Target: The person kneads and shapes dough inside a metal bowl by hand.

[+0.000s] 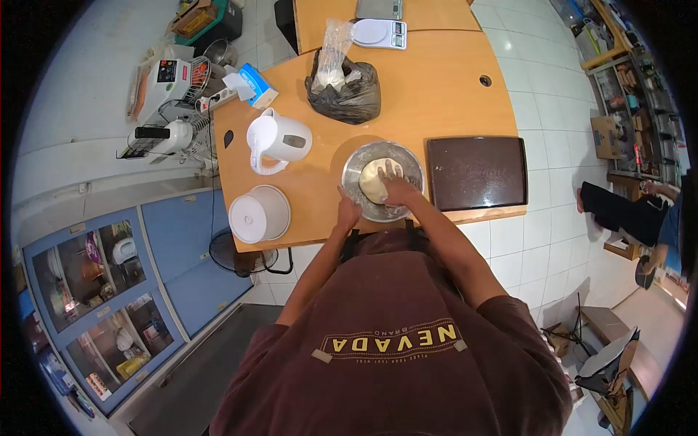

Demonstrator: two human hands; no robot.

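Observation:
A round lump of pale dough (372, 181) sits inside a metal mixing bowl (353, 161) near the table's front edge. My right hand (397, 189) lies on top of the dough with its fingers spread. At the bowl's near left side, my left hand (349, 209) grips the rim, its thumb pointing up along the edge. A dark rectangular baking tray (477, 173) lies just right of the bowl. To the left stand a white electric kettle (279, 140) and a white lidded tub (259, 214).
Behind the bowl, a black plastic bag (355, 98) holds a clear bag of white powder (331, 76). A white kitchen scale (379, 33) and a blue box (257, 86) lie farther back on the wooden table (443, 87). Another person (640, 218) is at the far right.

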